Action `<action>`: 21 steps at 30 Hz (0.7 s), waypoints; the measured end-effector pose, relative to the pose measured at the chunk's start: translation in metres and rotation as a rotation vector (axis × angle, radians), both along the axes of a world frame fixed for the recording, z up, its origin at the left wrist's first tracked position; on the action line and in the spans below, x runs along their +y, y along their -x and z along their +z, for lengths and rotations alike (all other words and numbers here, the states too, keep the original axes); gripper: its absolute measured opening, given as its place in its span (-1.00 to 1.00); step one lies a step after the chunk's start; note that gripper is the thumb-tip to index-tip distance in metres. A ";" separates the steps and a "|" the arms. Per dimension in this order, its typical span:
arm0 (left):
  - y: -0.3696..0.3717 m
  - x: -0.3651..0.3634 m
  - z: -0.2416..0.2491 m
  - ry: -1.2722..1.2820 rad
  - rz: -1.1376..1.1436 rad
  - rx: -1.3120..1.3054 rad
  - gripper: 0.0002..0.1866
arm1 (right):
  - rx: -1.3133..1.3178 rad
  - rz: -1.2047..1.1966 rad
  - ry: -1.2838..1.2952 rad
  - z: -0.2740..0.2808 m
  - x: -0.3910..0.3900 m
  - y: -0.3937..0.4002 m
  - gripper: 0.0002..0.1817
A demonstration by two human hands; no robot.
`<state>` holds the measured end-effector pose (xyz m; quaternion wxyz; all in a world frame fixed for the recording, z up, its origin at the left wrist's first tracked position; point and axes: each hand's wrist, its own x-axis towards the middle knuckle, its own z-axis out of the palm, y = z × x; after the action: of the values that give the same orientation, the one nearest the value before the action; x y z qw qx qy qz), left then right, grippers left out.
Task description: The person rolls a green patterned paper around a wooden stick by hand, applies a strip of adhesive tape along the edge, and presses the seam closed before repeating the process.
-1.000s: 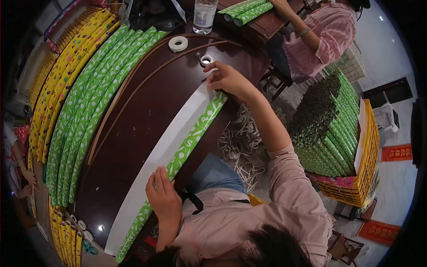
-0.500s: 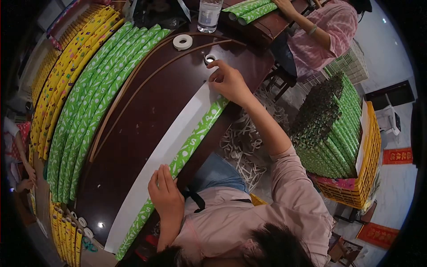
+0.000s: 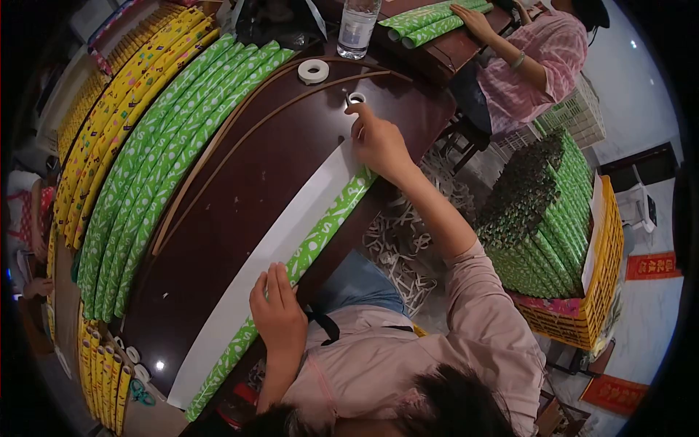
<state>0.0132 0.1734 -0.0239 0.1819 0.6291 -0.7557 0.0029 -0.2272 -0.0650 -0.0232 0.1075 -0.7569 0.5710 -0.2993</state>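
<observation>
A long sheet of wrapping paper lies across the dark table, its white side (image 3: 251, 273) up. Along its near edge runs a green patterned roll (image 3: 320, 230). My left hand (image 3: 279, 313) rests on the roll near its middle, fingers stretched out together and pressing down. At the far end of the sheet, my right hand (image 3: 378, 146) has its fingers bent and drawn together over the paper's edge; what is between them, if anything, is hidden. Just beyond those fingers sits a small tape roll (image 3: 356, 98). A larger white tape roll (image 3: 313, 71) lies farther back.
Green rolls (image 3: 160, 167) and yellow rolls (image 3: 135, 109) lie stacked at the left. Thin brown strips (image 3: 240, 131) curve across the table. A water bottle (image 3: 357, 33) stands at the back. A co-worker's hand (image 3: 475, 23) touches green rolls. A yellow crate (image 3: 597, 291) holds packed green rolls.
The view has turned slightly. My right hand's fingers have curled further down at the sheet's far end. My left hand stays flat on the green roll.
</observation>
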 end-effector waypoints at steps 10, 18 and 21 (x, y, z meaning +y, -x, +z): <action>0.001 0.001 -0.001 -0.014 0.014 -0.007 -0.49 | -0.455 0.012 -0.410 0.002 -0.017 0.010 -0.37; 0.001 0.001 0.000 -0.019 0.017 -0.001 -0.49 | -0.621 0.048 -0.629 0.013 -0.020 0.016 -0.35; 0.001 0.002 0.000 -0.023 0.020 0.000 -0.50 | -0.636 0.101 -0.641 0.009 -0.025 0.021 -0.37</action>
<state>0.0124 0.1750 -0.0242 0.1746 0.6388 -0.7493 -0.0041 -0.2482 -0.0900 -0.0140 0.5210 -0.5826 0.5359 -0.3193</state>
